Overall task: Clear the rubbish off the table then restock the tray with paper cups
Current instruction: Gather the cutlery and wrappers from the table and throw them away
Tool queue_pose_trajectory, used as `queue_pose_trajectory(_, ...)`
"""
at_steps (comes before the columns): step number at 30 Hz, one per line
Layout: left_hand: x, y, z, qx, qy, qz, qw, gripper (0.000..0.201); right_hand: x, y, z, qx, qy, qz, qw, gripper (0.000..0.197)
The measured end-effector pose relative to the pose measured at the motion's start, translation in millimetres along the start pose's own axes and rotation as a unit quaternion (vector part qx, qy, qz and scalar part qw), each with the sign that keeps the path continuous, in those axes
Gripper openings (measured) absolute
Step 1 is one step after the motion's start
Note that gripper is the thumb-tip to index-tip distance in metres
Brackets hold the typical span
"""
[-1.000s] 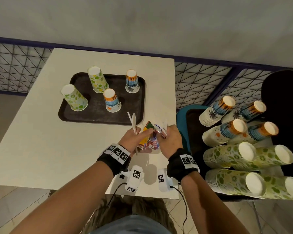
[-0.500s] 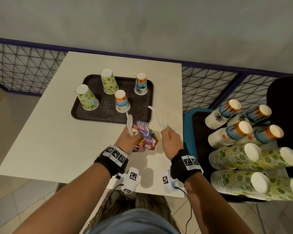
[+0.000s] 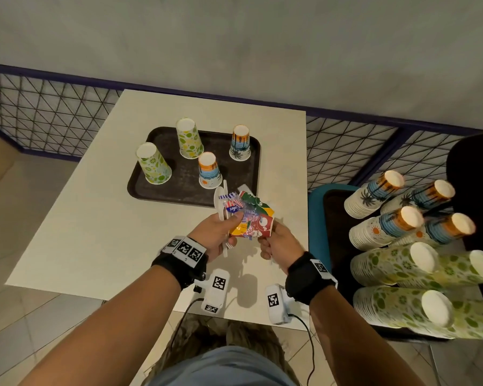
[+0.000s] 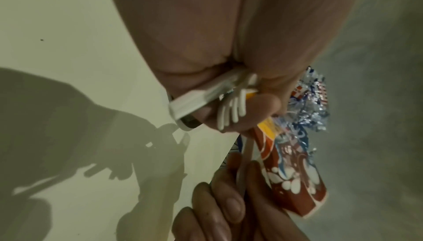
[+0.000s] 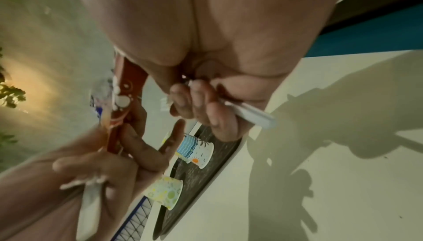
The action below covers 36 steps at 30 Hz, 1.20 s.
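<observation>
A: Where's the rubbish rn?

B: All off the table [image 3: 101,218] and up in your hands, centre of the head view, just below the tray [image 3: 140,190]. Your left hand [image 3: 216,232] has its fingers [image 4: 231,118] curled round the wrappers [image 3: 250,215] plus white plastic cutlery [image 4: 231,107] – fork tines poke out under the thumb. Your right hand [image 3: 279,243] is clenched on another white utensil [image 5: 249,112] and its thumb side touches the wrapper bundle's lower right edge.

A: So I merge it all into one hand?

B: Looks that way to me. Slide the right-hand utensil in alongside the cutlery in the left, handles parallel, then close the left fingers over the lot. Press the wrappers flat vs. the handles w/ your thumb; crinkly foil probably springs open and slips.

A: Risks?

B: Loose bits dropping back onto the table, or onto the tray. The four paper cups [image 3: 208,171] stand upside down there, the nearest just above your hands in frame, so keep the bundle low and toward you, don't swing over them. Tines face out of the left palm, so mind snagging the foil.

A: Then?

B: Bin it. Can't tell where a bin is; the dark shape at far right might be one, not sure. The cup stacks [image 3: 402,260] lie on their sides at lower right, for restocking after.
</observation>
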<state>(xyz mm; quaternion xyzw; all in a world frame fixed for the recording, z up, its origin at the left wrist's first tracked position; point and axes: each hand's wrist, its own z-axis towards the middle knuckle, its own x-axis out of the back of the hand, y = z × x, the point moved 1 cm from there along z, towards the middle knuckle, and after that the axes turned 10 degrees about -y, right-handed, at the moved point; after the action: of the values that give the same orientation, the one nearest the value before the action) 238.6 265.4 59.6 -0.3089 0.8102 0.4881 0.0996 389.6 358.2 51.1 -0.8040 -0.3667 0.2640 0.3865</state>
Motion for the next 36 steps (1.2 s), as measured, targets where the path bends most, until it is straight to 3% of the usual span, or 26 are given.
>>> queue_pose_trajectory(7, -6.0, 9.2, -0.8, 0.017, -0.052, 0.051, 0.997, 0.019, -11.4, -2.9, 4.8, -0.064, -0.074, 0.085, 0.992, 0.035)
queue_pose_trajectory(12, -3.4, 11.3, 2.0, 0.004, -0.043, 0.081, 0.996, 0.019, -15.4, -5.9, 5.4, -0.036, -0.084, 0.054, 0.994, 0.022)
queue_pose_trajectory(16, 9.0, 6.9, 6.9, -0.048, 0.012, 0.143, 0.989, 0.026, -19.3, -8.5, 6.9, 0.013, -0.087, -0.081, 0.993, 0.025)
queue_pose_trajectory(19, 19.9, 2.9, 3.5, -0.083, 0.059, 0.157, 0.982, 0.025, -25.9, -10.2, 8.2, 0.009, -0.104, -0.124, 0.987, 0.024)
queue_pose_trajectory(23, 29.6, 3.7, -8.3, -0.099, 0.142, 0.147, 0.974, 0.029, -37.5, -8.9, 6.9, -0.014, -0.112, -0.042, 0.993, 0.011)
queue_pose_trajectory(25, 36.3, 5.3, -17.6, -0.103, 0.169, 0.144, 0.969, 0.032, -42.8, -7.6, 8.4, 0.008, -0.104, -0.035, 0.994, 0.012)
queue_pose_trajectory(30, 55.8, 2.5, -44.8, -0.080, 0.141, 0.224, 0.961, 0.033, -62.4, -7.4, 11.9, 0.035, -0.070, -0.125, 0.989, 0.021)
queue_pose_trajectory(36, 85.5, -7.1, -82.4, -0.066, 0.117, 0.214, 0.968, 0.060, -100.8, -6.4, 13.4, -0.021, -0.085, -0.199, 0.976, 0.019)
